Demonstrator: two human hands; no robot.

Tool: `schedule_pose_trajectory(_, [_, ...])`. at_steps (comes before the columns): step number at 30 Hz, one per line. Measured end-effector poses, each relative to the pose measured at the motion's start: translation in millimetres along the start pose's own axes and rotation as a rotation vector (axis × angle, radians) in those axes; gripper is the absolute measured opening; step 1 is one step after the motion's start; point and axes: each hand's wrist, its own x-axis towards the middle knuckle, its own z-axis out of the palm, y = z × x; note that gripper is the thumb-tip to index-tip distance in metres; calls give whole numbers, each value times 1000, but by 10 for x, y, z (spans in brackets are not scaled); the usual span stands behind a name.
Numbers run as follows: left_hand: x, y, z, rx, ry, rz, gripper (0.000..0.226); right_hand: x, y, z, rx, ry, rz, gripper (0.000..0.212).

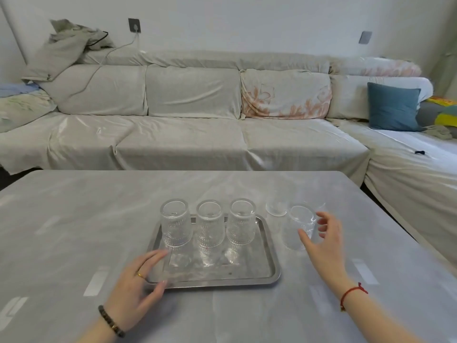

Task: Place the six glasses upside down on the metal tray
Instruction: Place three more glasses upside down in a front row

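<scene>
A metal tray (247, 280) lies on the table in front of me. Three ribbed clear glasses (176, 225) (210, 225) (241, 222) stand upside down in a row along its far side. My left hand (138, 280) rests on the tray's front left corner, fingers apart, holding nothing. Right of the tray a blurred glass (300, 222) has its narrow base up, and my right hand (324, 246) cups it, thumb in front and fingers at its right side. Another glass (276, 206) stands on the table just behind it. I cannot make out further glasses.
The grey table (74, 231) is covered with a thin plastic sheet, and its right edge (395, 219) runs close to the glasses. A sofa (193, 134) under light covers stands behind the table, with a blue cushion (393, 107) at the right.
</scene>
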Motion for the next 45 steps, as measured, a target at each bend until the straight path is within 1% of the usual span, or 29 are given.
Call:
schedule_pose_trajectory(2, [157, 312, 169, -49, -36, 54, 50, 65, 63, -38, -7, -14, 78, 62])
schedule_pose_trajectory(4, [353, 627, 375, -75, -88, 123, 45, 129, 85, -13, -2, -66, 125, 71])
schedule_pose_trajectory(6, [581, 916, 612, -138, -194, 136, 41, 183, 93, 22, 34, -133, 182, 77])
schedule_pose_trajectory(7, [697, 1047, 743, -172, -242, 128, 45, 209, 97, 37, 60, -158, 207, 78])
schedule_pose_trajectory(9, [930, 1280, 1031, -282, -314, 43, 53, 257, 129, 61, 97, -188, 223, 79])
schedule_pose_trajectory(11, [1150, 1462, 1312, -402, -370, -101, 64, 289, 189, 88, 108, -217, 228, 80])
schedule_pose_trajectory(14, [1432, 1649, 1629, -497, -444, -270, 81, 326, 314, 133, 141, -256, 252, 79])
schedule_pose_trajectory(16, [1576, 1706, 1773, -548, -475, -338, 87, 346, 401, 174, 145, -291, 259, 78])
schedule_pose_trajectory(18, [1657, 1728, 1893, -583, -488, -376, 87, 353, 469, 217, 164, -305, 272, 79])
schedule_pose_trajectory(24, [1674, 1765, 2014, -623, -356, -396, 71, 329, 376, 158, 205, -234, 281, 68])
schedule_pose_trajectory(27, [1569, 1774, 1898, -678, -308, -332, 69, 211, 217, 92, 261, -188, 271, 73])
schedule_pose_trajectory(30, [1307, 1691, 1692, -743, -198, -306, 68, -33, -4, 95, 321, -165, 231, 73])
schedule_pose_trajectory(33, [954, 1492, 1400, -726, -70, -319, 63, -332, -283, 248, 347, -235, 220, 74])
schedule_pose_trajectory(37, [599, 1105, 968, -655, 36, -446, 69, -691, -690, 626, 350, -346, 169, 77])
schedule_pose_trajectory(40, [444, 828, 621, -580, 89, -478, 62, -879, -971, 932, 363, -418, 136, 75])
schedule_pose_trajectory(43, [345, 556, 348, -527, 120, -500, 66, -1021, -1213, 1225, 400, -495, 140, 70])
schedule_pose_trajectory(45, [312, 389, 217, -520, 131, -510, 66, -1089, -1321, 1398, 422, -524, 134, 66])
